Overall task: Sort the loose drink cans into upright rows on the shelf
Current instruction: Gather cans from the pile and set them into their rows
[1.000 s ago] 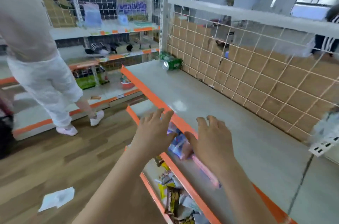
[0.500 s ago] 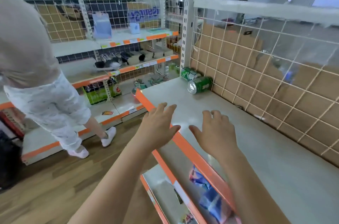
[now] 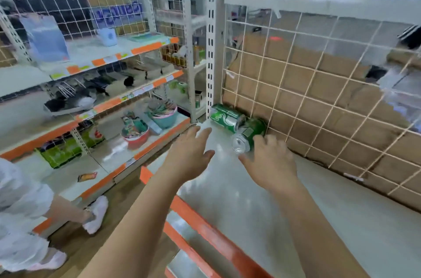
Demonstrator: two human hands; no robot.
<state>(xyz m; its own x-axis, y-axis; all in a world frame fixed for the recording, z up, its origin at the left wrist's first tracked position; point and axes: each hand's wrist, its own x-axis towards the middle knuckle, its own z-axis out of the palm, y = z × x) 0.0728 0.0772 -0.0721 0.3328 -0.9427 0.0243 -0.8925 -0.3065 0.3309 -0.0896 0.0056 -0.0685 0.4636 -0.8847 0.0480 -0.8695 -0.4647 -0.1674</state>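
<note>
Two green drink cans lie on their sides in the far left corner of the white shelf (image 3: 239, 191), against the wire mesh back. The nearer can (image 3: 248, 135) points its silver top toward me; the farther can (image 3: 224, 114) lies behind it by the upright post. My right hand (image 3: 271, 159) hovers with fingers spread just in front of the nearer can, fingertips almost at it, holding nothing. To the left, over the shelf's front corner, my left hand (image 3: 190, 152) is spread with straight fingers and is empty.
The shelf has an orange front edge (image 3: 205, 230) and a wire mesh back (image 3: 319, 95) with cardboard behind it. A person in white clothes (image 3: 25, 220) stands on the wooden floor at left. Across the aisle stand more shelves of goods (image 3: 109, 100).
Both hands have moved forward along the shelf toward the two cans; the cans now appear much closer, with my right hand almost at the nearer one. The view has advanced.
</note>
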